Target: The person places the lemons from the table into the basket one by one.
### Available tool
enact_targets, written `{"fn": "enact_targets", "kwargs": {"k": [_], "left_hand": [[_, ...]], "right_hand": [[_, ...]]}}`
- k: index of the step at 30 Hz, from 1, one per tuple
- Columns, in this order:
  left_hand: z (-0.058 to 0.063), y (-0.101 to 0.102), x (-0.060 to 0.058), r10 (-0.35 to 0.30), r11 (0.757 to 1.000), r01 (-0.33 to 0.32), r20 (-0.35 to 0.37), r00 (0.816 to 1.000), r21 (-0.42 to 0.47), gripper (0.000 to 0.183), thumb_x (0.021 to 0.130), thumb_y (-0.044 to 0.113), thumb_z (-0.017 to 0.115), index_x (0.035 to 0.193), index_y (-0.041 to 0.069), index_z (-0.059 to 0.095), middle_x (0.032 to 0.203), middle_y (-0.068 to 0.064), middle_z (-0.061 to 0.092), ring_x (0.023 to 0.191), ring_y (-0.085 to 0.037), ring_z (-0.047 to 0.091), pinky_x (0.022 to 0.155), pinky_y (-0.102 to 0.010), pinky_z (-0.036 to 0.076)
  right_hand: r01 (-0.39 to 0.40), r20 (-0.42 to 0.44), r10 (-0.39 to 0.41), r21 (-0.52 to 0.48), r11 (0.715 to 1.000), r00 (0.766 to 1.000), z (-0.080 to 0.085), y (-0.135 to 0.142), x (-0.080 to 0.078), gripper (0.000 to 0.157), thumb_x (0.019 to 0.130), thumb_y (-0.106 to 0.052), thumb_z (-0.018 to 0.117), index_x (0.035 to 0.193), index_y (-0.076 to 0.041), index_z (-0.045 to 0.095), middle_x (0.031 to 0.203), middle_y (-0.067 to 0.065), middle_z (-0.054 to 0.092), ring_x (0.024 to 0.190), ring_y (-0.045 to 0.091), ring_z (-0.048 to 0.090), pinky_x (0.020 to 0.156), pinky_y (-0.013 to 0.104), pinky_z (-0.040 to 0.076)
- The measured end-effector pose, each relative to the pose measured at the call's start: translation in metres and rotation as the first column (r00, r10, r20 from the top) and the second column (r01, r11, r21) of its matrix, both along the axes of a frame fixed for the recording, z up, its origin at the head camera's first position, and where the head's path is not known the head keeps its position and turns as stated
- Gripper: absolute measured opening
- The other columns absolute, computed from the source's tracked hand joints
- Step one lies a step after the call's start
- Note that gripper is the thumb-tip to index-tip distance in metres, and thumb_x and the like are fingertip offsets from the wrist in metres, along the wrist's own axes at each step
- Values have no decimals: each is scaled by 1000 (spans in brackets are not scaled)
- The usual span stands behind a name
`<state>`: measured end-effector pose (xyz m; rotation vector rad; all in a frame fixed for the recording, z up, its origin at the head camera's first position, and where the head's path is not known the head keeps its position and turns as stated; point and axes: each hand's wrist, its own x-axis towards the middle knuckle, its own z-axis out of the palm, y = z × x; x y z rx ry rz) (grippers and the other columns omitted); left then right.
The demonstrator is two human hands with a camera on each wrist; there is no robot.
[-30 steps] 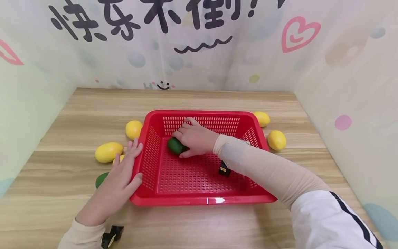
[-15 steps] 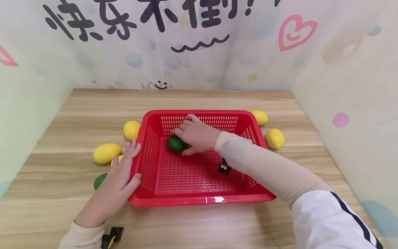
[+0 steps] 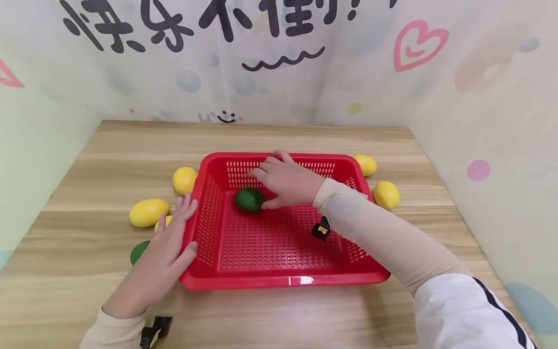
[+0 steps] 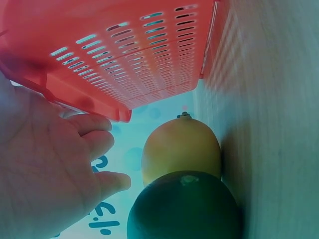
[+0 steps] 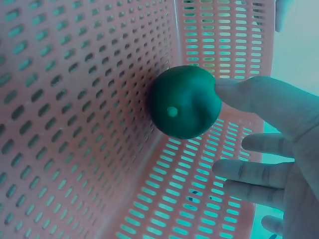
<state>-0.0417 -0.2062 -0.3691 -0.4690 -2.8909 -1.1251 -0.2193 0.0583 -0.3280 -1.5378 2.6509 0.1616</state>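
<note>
A dark green, smooth oval fruit [image 3: 249, 199] lies on the floor of a red perforated plastic basket [image 3: 279, 280], towards its back left. My right hand [image 3: 289, 182] is above it on its right side, fingers spread. In the right wrist view the thumb [image 5: 249, 94] reaches the edge of the green fruit [image 5: 184, 102], while the other fingers stand apart from it. My left hand [image 3: 163, 259] lies along the basket's left rim with fairly straight fingers. Beneath its palm, the left wrist view has another green fruit [image 4: 184, 209] and a yellow fruit [image 4: 182, 147] on the table.
Left of the basket are yellow lemons [image 3: 149, 212], one nearer the back [image 3: 185, 181], and a partly covered green fruit [image 3: 139, 252]. Two more lemons [image 3: 386, 195] sit beyond its right rim. A printed cloth wall [image 3: 279, 87] borders the wooden table [image 3: 261, 138].
My right hand has let go of the green fruit and moved right and slightly up. The fruit stays on the basket floor. My left hand keeps its place at the rim.
</note>
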Motion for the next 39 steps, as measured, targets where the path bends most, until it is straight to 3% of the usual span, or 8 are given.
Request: {"fn": "enact_targets", "kwargs": {"k": [6,14,24,31,39], "left_hand": [[0,1,-2,6,1000,-6,9,1000,3,80,98,12,55,166,9,12,172,-14,12,158,-36,2,124,-60,-4],[0,0,-1,-2,1000,3,-17,1000,5,78,100,11,53,166,9,12,171,-15,13,158,-36,3,125,-56,-4],[-2,0,-2,-2,1000,3,-5,1000,11,78,100,11,54,166,9,12,172,-14,12,158,-35,2,125,-58,-4],[0,0,-4,-8,1000,8,-27,1000,-4,78,100,12,54,166,9,12,172,-12,14,159,-33,3,125,-58,-2],[-1,0,-3,-1,1000,1,12,1000,3,80,99,13,55,166,9,11,172,-14,13,159,-33,1,124,-58,-4]], "right_hand": [[2,5,-2,-2,1000,1000,2,7,-2,76,87,-48,80,146,-8,55,136,7,64,128,26,51,117,52,22],[83,63,-81,-37,996,995,15,23,-4,80,86,-47,81,149,-8,52,143,9,59,136,28,46,121,55,17],[78,60,-72,-120,990,996,24,44,-4,76,87,-45,81,146,-5,54,141,11,60,133,29,50,119,55,20],[125,63,-116,-171,977,991,36,64,-6,74,88,-42,81,145,-4,55,141,11,61,132,29,50,118,55,20],[150,57,-142,-195,969,988,48,87,-3,73,89,-41,80,144,-1,54,135,14,63,129,33,51,117,57,19]]}}
